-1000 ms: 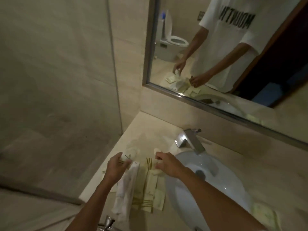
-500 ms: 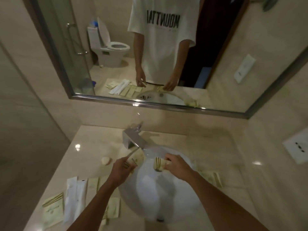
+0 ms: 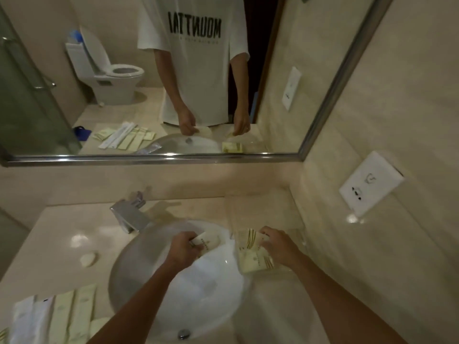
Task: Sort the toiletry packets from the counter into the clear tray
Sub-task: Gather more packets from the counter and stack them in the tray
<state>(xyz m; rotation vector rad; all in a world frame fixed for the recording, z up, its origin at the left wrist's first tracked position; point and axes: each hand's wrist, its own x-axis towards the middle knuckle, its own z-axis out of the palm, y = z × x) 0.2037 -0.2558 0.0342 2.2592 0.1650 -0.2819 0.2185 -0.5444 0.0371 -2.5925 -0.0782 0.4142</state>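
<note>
My left hand (image 3: 182,250) grips a pale packet (image 3: 207,242) with small print, held over the white sink basin (image 3: 154,276). My right hand (image 3: 278,245) pinches a striped packet (image 3: 250,240) over the clear tray (image 3: 260,209), which stands on the counter right of the basin. A cream packet (image 3: 255,263) lies in the tray's near end. Several long packets (image 3: 62,316) lie on the counter at the lower left.
A chrome faucet (image 3: 129,214) stands behind the basin. A small pale soap (image 3: 88,259) lies left of it. A wall socket (image 3: 370,183) is on the right wall. The mirror (image 3: 173,95) reflects a person, a toilet and the counter.
Both hands moved right from the left counter across the basin, each carrying a packet. My right hand now reaches the tray; the view swung right with them.
</note>
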